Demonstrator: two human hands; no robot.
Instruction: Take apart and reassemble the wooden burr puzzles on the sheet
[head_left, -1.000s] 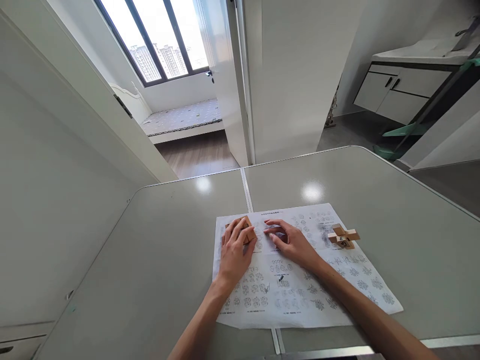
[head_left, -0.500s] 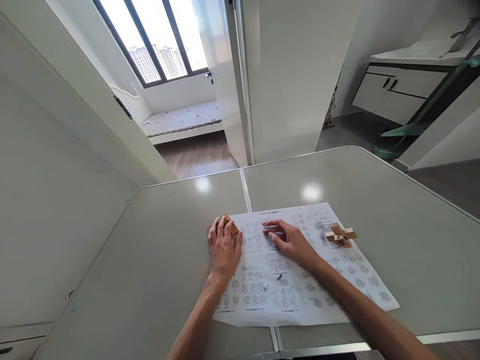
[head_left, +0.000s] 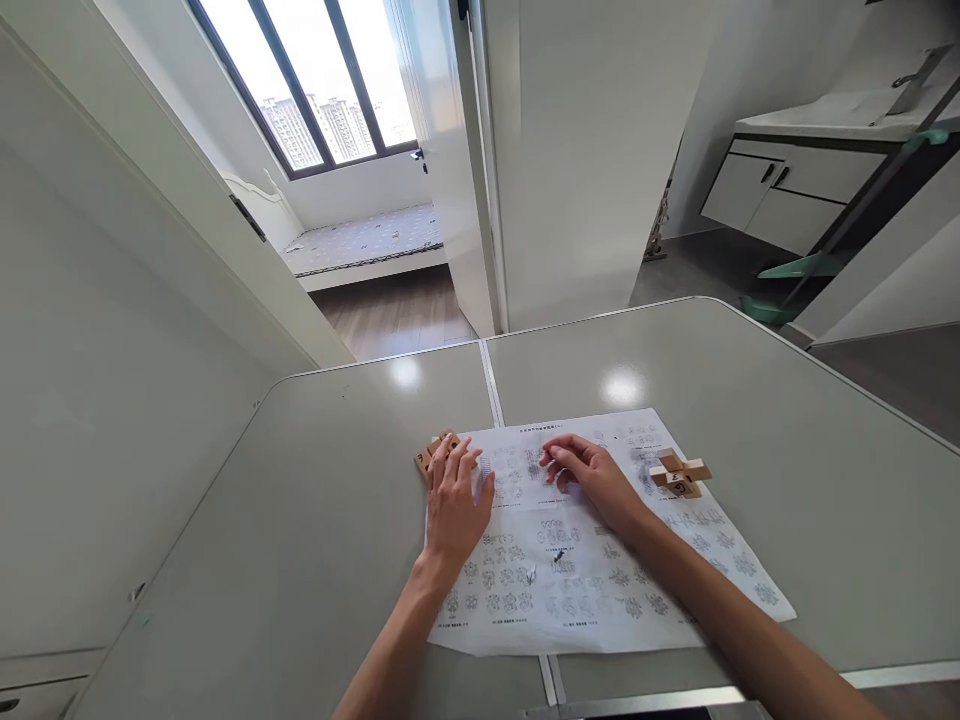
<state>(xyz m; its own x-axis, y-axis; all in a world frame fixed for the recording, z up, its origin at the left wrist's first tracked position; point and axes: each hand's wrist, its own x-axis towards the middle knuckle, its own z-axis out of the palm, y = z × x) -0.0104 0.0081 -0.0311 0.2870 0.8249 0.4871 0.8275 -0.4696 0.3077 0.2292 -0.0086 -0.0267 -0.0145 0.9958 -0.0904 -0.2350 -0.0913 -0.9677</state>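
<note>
A white printed sheet with rows of small diagrams lies on the grey table. My left hand lies with its fingers spread, the fingertips resting on a small wooden puzzle block at the sheet's top left corner. My right hand rests on the upper middle of the sheet, fingers bent and fingertips pressing the paper, holding nothing. An assembled wooden cross-shaped puzzle stands on the sheet to the right of my right hand, untouched.
A seam splits the table into two halves. Beyond the far edge are a white wall pillar, an open doorway to a room with a window, and a cabinet at the right. The table's left side runs along a white wall.
My left hand has slid the wooden block leftward from the sheet's upper middle to its top left corner. My right hand has shifted slightly right and curled its fingers.
</note>
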